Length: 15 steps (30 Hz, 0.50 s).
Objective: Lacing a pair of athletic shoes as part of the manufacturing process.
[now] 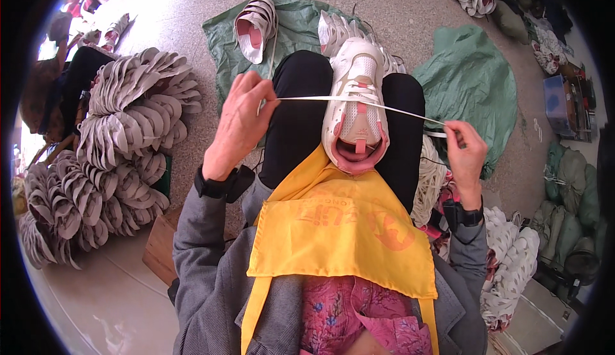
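A white and pink sneaker rests between my knees, its toe pointing away and its pink-lined opening toward me. A white shoelace runs through its eyelets and is pulled out taut to both sides. To the left of the shoe, my left hand pinches one end between thumb and fingers. My right hand, on the other side and a little nearer to me, pinches the other end. A yellow apron covers my lap behind the heel.
Stacks of grey-white shoe uppers stand at left beside a brown box. Green sheets lie ahead, one with a nested stack of uppers. Pale laces hang by my right knee. More white shoe parts lie at lower right.
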Each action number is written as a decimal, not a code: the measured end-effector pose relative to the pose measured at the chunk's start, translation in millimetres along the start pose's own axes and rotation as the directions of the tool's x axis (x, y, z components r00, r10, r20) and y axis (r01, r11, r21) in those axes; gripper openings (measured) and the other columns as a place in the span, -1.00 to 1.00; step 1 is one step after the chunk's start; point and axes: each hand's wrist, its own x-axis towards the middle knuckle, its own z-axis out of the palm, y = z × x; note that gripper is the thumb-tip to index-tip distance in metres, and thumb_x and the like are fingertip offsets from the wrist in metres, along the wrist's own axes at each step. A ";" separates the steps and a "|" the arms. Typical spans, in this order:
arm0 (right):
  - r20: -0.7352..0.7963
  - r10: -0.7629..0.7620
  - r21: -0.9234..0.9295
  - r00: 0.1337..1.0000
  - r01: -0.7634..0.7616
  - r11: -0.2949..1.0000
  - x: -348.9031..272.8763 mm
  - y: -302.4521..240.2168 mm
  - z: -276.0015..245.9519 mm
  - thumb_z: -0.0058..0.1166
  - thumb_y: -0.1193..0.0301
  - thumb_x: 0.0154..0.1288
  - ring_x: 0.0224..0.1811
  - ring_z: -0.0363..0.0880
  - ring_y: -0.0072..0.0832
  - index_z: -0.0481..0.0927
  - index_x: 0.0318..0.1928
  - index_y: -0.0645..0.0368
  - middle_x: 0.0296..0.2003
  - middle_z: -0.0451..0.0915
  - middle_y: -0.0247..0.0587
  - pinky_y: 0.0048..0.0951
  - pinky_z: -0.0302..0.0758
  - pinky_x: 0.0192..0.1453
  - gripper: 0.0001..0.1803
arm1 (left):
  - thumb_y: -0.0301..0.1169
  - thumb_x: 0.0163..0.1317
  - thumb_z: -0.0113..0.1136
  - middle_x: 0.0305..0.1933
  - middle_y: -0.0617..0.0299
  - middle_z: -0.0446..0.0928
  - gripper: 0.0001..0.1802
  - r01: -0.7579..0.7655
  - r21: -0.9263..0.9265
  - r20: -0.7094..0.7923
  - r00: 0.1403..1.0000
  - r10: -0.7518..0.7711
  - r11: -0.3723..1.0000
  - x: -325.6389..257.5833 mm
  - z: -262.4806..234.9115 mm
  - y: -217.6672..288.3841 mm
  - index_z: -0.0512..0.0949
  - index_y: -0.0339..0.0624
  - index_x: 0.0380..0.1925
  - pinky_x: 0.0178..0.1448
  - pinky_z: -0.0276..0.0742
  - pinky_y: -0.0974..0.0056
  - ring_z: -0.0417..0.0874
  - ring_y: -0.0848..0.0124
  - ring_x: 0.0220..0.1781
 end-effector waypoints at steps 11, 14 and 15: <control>-0.130 0.368 0.001 0.921 -0.371 0.928 -40.1 147.1 -62.9 0.26 0.50 0.43 -0.49 0.53 -0.75 0.73 -0.11 0.23 -0.41 0.69 -0.44 -0.56 0.44 -0.47 -0.90 | -0.51 0.38 0.21 -0.50 0.24 0.48 -0.91 0.420 -0.019 -0.242 0.878 -0.412 0.907 -50.6 -58.1 -94.2 0.49 -0.29 -0.28 -0.36 0.37 0.33 0.43 0.54 -0.43; -0.155 0.455 0.005 0.877 -0.460 0.888 -57.9 201.4 -87.1 0.24 0.51 0.44 -0.50 0.55 -0.73 0.73 -0.11 0.23 -0.39 0.69 -0.40 -0.58 0.46 -0.49 -0.90 | -0.48 0.42 0.23 -0.47 0.36 0.46 -0.91 0.447 -0.037 -0.365 0.826 -0.429 0.894 -67.8 -79.6 -136.2 0.55 -0.27 -0.25 -0.34 0.34 0.39 0.40 0.59 -0.41; -0.152 0.492 0.012 0.858 -0.496 0.868 -62.3 213.8 -95.9 0.23 0.51 0.44 -0.51 0.56 -0.72 0.73 -0.11 0.23 -0.39 0.69 -0.40 -0.59 0.47 -0.49 -0.90 | -0.48 0.42 0.23 -0.47 0.38 0.46 -0.91 0.452 -0.013 -0.418 0.808 -0.415 0.892 -73.4 -87.1 -149.3 0.56 -0.27 -0.25 -0.34 0.34 0.40 0.41 0.60 -0.40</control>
